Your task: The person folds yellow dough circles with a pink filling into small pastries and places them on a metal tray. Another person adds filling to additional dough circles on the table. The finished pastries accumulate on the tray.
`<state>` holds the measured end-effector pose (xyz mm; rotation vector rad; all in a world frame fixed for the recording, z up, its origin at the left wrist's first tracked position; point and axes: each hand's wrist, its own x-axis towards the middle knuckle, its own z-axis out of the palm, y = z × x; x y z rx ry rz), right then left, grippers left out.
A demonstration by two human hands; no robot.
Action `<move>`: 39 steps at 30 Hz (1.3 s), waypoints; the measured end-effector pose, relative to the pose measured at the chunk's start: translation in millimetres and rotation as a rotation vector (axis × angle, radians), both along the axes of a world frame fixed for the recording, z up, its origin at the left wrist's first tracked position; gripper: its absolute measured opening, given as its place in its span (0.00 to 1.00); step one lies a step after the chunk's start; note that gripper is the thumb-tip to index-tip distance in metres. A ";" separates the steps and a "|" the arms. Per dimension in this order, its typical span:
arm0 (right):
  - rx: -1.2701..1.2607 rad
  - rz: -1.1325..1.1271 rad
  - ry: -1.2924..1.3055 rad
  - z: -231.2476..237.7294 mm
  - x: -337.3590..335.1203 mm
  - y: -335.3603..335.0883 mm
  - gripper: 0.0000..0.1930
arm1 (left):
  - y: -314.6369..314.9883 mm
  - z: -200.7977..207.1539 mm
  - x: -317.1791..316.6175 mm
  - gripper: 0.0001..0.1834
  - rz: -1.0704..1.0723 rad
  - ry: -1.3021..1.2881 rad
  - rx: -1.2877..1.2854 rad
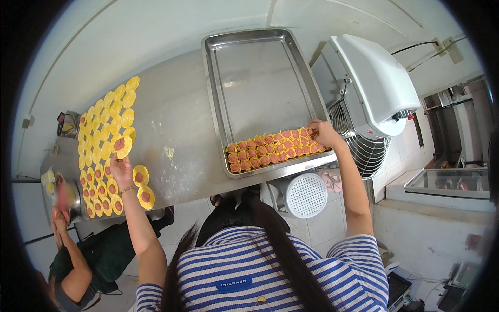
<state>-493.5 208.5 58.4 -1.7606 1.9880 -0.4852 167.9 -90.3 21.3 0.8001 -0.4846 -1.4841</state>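
My left hand point(122, 170) reaches over the left part of the table and holds a round yellow dumpling wrapper point(126, 151) with a lump of pink meat filling on it. Around it lie rows of yellow wrappers point(105, 113); the nearer ones carry meat, most of the farther ones are bare. My right hand point(326, 133) is at the right side of a large metal tray point(260, 93), its fingers closed on an open-topped dumpling at the end of a row. Several rows of these filled dumplings point(273, 150) stand packed along the tray's near end. My right fingertips partly hide the dumpling they pinch.
A white mixer point(369, 83) with a wire guard stands right of the tray. A white perforated stool point(306, 195) is below the table's front edge. At the left, a co-worker's hands point(61, 221) are beside a metal bowl point(71, 195) and pink meat. A metal pot point(67, 125) stands far left.
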 end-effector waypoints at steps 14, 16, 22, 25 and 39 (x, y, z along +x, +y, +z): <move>0.092 -0.137 -0.237 -10.2 -13.3 -3.4 0.15 | 48.1 -17.5 -68.3 0.13 -0.141 0.096 0.099; 0.218 -0.207 -0.200 -4.9 -13.3 -8.8 0.16 | 56.2 -18.8 -75.7 0.12 -0.172 0.149 0.117; 0.158 -0.044 -0.097 -1.4 -4.2 -16.1 0.20 | 79.1 -13.1 -103.9 0.14 -0.187 0.134 0.193; 0.251 -0.076 -0.025 -1.2 -3.6 -13.0 0.19 | 92.0 -4.4 -115.1 0.16 -0.281 0.216 0.159; 0.114 -0.054 -1.430 -7.6 257.6 -107.0 0.18 | 148.2 45.6 -171.9 0.20 -0.330 0.102 0.073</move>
